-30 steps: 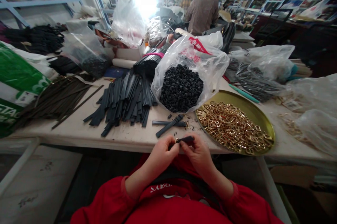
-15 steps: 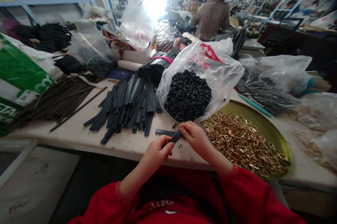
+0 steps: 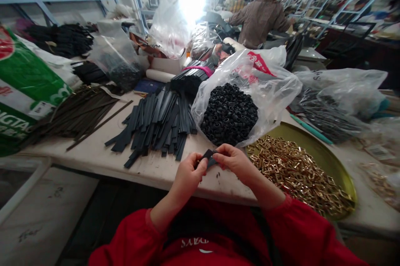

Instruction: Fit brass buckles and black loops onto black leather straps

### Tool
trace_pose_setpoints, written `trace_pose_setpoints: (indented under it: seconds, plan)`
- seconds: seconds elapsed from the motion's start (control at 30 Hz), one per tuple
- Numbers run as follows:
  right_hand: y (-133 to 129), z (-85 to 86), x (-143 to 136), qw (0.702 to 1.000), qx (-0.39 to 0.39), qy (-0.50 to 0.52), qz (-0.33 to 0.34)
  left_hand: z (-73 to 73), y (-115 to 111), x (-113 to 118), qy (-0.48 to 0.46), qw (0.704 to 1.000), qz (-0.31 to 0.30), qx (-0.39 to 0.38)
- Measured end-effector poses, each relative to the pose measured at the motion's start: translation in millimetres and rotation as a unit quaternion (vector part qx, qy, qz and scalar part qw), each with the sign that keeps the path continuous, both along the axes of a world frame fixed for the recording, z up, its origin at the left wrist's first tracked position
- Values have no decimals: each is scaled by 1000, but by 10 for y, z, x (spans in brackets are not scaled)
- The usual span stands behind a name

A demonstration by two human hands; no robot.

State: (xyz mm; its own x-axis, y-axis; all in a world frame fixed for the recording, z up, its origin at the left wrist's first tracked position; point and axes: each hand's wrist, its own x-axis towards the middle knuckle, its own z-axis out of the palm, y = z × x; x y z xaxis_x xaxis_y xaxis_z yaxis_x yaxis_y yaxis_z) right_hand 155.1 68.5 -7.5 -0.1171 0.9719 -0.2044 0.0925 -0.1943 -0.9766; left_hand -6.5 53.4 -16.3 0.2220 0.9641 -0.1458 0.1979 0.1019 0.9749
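Near the table's front edge my left hand pinches a short dark strip. My right hand is closed at the strip's other end, fingertips together; whether it also holds a small black loop is too small to tell. Another dark strip shows partly behind my fingers on the table. Just beyond my hands, an open plastic bag holds many small black loops. To the left lies a fanned pile of dark strips. Gold metal buckles fill part of a round tray at the right.
Brown strips and a green and white bag are at the left. A teal tool lies behind the tray, beside a bag of dark pieces. A person stands beyond the table with their back turned.
My left hand has moved up along the strip, closer to my right fingertips, and the strip's end now points up between them. The whole view has shifted slightly.
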Motion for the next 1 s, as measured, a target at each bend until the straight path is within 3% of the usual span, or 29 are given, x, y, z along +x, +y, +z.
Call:
trace_pose_setpoints:
  seconds: [0.1, 0.37, 0.47, 0.57, 0.67, 0.77, 1.0]
  plan:
    - [-212, 13, -17, 993, -35, 109, -32, 65, -112, 51, 17, 999, -19, 19]
    - [-579, -54, 102, 995, 60, 38, -66, 114, -355, 84, 92, 991, -82, 45]
    - [-683, -57, 117, 990, 53, 73, -109, 143, -398, 110, 126, 985, -105, 58]
    - [-761, -44, 124, 993, 34, 76, -88, 187, -406, 133, 140, 976, -155, 54]
    - [-795, -36, 138, 997, 19, 59, -42, 224, -405, 142, 123, 972, -201, 15]
    - [-796, -31, 134, 994, 0, 90, -63, 247, -413, 128, 68, 977, -200, -15]
    - [-884, 14, 23, 984, -15, 158, -78, 238, -408, 73, 10, 983, -183, 14]
